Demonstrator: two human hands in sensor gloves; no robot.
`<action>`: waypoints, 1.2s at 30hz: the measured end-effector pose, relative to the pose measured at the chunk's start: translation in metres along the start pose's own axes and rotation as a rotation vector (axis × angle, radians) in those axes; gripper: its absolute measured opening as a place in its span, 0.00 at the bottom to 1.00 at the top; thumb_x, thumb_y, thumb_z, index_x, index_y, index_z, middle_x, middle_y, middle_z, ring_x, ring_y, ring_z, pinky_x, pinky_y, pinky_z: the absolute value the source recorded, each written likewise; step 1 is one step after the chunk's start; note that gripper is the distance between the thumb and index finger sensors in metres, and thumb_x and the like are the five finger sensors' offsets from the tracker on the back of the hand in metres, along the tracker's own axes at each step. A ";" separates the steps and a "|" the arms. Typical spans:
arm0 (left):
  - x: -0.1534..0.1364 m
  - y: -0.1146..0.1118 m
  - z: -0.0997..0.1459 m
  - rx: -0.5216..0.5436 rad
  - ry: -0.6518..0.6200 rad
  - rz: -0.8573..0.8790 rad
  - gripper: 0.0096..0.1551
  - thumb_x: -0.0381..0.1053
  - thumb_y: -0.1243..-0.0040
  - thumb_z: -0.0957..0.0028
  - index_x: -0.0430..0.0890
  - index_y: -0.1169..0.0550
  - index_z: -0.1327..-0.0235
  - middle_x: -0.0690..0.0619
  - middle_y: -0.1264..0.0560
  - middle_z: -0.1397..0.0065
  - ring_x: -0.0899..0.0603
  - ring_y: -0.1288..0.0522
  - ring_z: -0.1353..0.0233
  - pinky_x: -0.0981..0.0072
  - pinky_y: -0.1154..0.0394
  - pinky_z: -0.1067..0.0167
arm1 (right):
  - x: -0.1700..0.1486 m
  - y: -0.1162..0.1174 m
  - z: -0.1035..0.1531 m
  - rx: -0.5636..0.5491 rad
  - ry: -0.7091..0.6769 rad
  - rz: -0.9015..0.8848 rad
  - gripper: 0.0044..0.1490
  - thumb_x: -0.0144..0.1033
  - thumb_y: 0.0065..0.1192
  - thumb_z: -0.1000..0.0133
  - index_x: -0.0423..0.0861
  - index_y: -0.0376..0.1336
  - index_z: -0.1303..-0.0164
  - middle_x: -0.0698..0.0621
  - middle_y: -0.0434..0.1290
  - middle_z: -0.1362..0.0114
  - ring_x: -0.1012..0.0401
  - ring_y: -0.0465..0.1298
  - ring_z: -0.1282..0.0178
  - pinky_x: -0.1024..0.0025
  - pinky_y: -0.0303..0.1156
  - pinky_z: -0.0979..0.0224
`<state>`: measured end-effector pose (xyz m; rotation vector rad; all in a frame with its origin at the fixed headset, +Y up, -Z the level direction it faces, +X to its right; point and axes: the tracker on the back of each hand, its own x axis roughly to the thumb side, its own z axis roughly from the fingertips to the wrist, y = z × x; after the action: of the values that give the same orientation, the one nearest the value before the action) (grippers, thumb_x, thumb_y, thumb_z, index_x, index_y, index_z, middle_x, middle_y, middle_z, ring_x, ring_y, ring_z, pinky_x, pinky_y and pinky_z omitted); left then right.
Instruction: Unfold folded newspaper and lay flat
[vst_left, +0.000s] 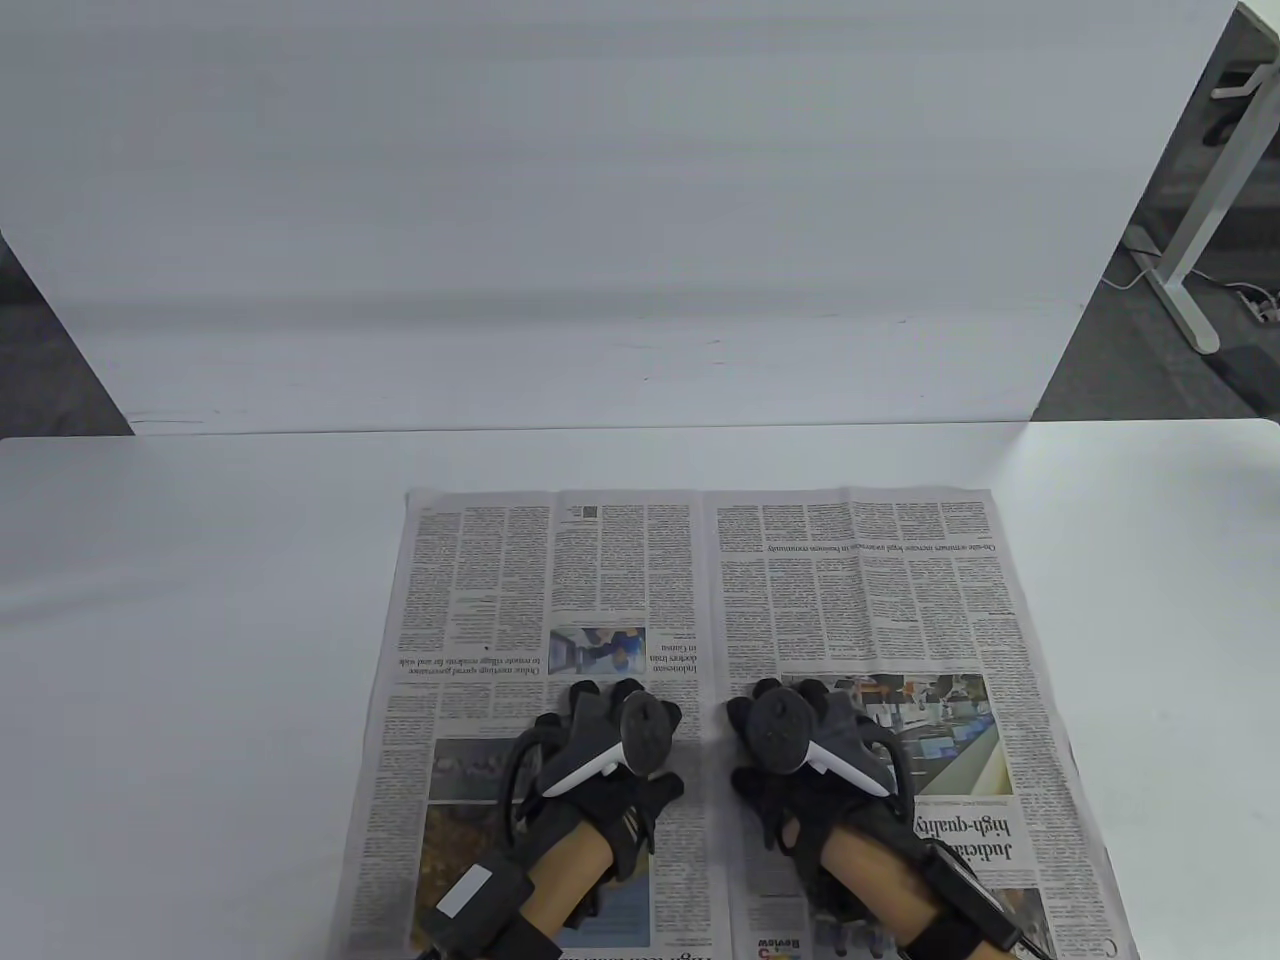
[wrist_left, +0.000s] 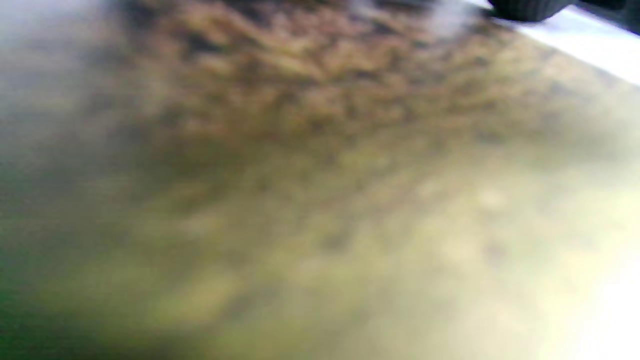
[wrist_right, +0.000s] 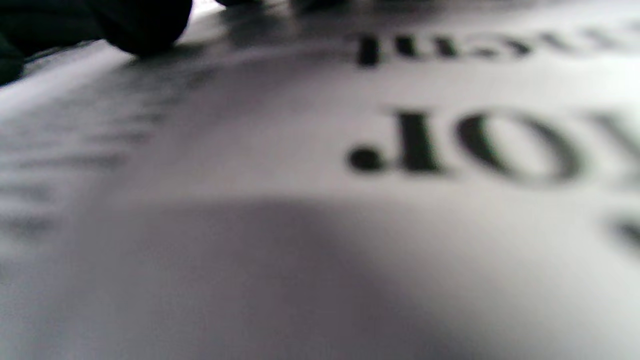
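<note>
The newspaper (vst_left: 700, 590) lies spread open on the white table (vst_left: 200, 600), two pages side by side with a centre crease. My left hand (vst_left: 610, 745) rests palm down on the left page, just left of the crease. My right hand (vst_left: 800, 740) rests palm down on the right page, just right of the crease. Both hands lie flat with fingers extended and grip nothing. The left wrist view shows a blurred brown photo of the paper (wrist_left: 320, 180) very close. The right wrist view shows blurred large print (wrist_right: 450, 145) and a dark fingertip (wrist_right: 145, 25) at the top left.
A white backboard (vst_left: 600, 200) stands along the table's far edge. A white desk leg (vst_left: 1190, 260) and cables stand on the floor at the far right. Bare table lies to both sides of the paper.
</note>
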<state>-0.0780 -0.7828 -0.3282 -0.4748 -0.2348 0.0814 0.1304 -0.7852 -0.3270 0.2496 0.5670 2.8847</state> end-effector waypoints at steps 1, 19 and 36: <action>-0.001 0.000 0.000 0.000 0.001 0.004 0.41 0.67 0.54 0.49 0.67 0.55 0.26 0.51 0.67 0.17 0.28 0.69 0.20 0.24 0.61 0.30 | -0.001 0.000 0.000 0.000 0.002 0.001 0.45 0.56 0.54 0.49 0.58 0.42 0.24 0.47 0.37 0.14 0.35 0.35 0.18 0.19 0.41 0.34; -0.053 0.005 0.008 -0.014 0.110 0.132 0.39 0.64 0.51 0.49 0.70 0.53 0.27 0.52 0.68 0.18 0.29 0.72 0.21 0.24 0.64 0.31 | -0.048 -0.010 0.000 -0.006 0.122 -0.062 0.46 0.56 0.54 0.49 0.57 0.41 0.24 0.47 0.36 0.15 0.38 0.34 0.18 0.20 0.41 0.34; -0.098 0.006 0.015 -0.004 0.233 0.236 0.41 0.64 0.51 0.49 0.69 0.55 0.27 0.53 0.69 0.19 0.31 0.74 0.22 0.26 0.68 0.31 | -0.095 -0.021 0.001 -0.047 0.284 -0.114 0.47 0.57 0.54 0.49 0.57 0.41 0.23 0.47 0.37 0.15 0.37 0.35 0.18 0.19 0.42 0.35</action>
<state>-0.1765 -0.7835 -0.3384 -0.5096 0.0502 0.2542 0.2259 -0.7861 -0.3464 -0.1967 0.5380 2.8352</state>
